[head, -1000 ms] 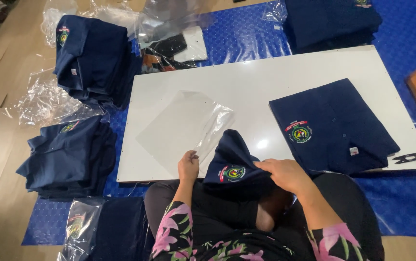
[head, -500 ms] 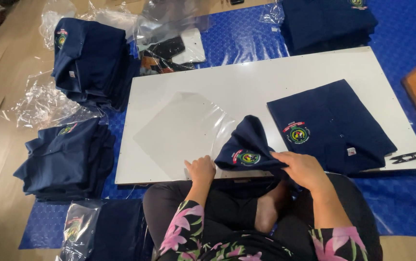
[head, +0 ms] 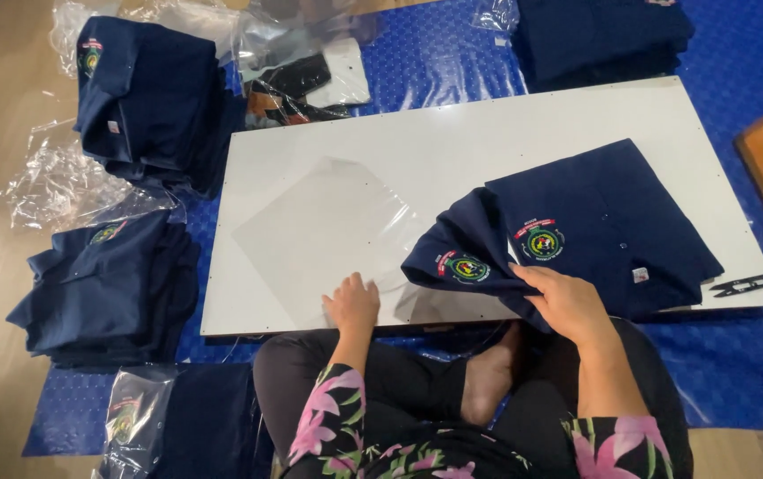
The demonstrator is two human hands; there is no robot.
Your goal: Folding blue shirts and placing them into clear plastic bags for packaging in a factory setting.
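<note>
Clear plastic bag (head: 328, 235) lies flat on the white table (head: 452, 133), at its left half, with the left hand (head: 352, 304) pressed open-palmed on the bag's near edge. Just right of it, a folded navy shirt (head: 466, 257) with an embroidered badge is gripped by the right hand (head: 568, 306), fingers closed on the cloth. A 2nd folded shirt (head: 612, 222) lies beneath and beyond it. Black thread snips (head: 741, 286) sit at the table's right edge. The slick bag could slide or crumple under 1 flat palm, and the held shirt's fold could sag loose.
</note>
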